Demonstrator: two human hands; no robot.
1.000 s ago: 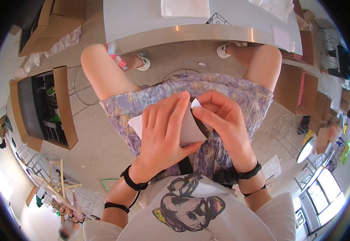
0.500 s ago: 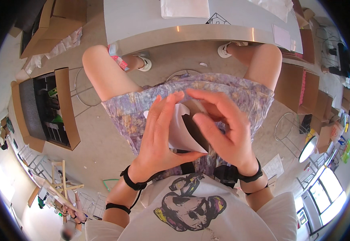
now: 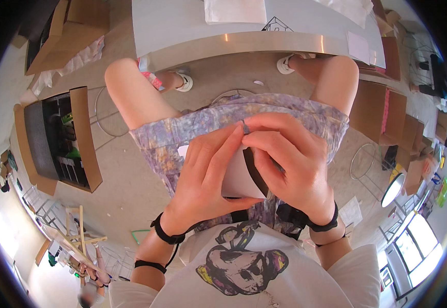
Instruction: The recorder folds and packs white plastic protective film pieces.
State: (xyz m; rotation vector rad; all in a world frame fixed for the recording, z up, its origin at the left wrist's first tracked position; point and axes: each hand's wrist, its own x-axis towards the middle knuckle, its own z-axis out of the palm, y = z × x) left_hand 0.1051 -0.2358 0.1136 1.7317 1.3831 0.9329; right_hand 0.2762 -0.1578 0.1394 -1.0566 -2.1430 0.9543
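Above my lap, between both hands, is a white piece of folded card or paper [image 3: 240,179] with a curved dark-brown opening or edge along its right side. My left hand [image 3: 198,169] grips it from the left, with the thumb along its near edge and the fingers reaching over its far end. My right hand [image 3: 293,159] has curled fingers, and its fingertips pinch at the far end of the piece, meeting the left fingertips there. Both hands hide much of the piece, so its exact kind cannot be made out. A small white corner [image 3: 183,151] shows left of my left hand.
A pale table [image 3: 172,25] with white sheets [image 3: 235,11] stands ahead beyond my knees. An opened cardboard box [image 3: 86,138] with dark contents lies at the left. More cartons [image 3: 382,110] and a round wire frame [image 3: 362,161] are at the right. Another person [image 3: 90,290] is at lower left.
My right hand has closed in: its spread fingers now pinch the far end of the white piece beside my left fingertips. The left hand's fingers have drawn closer over it.
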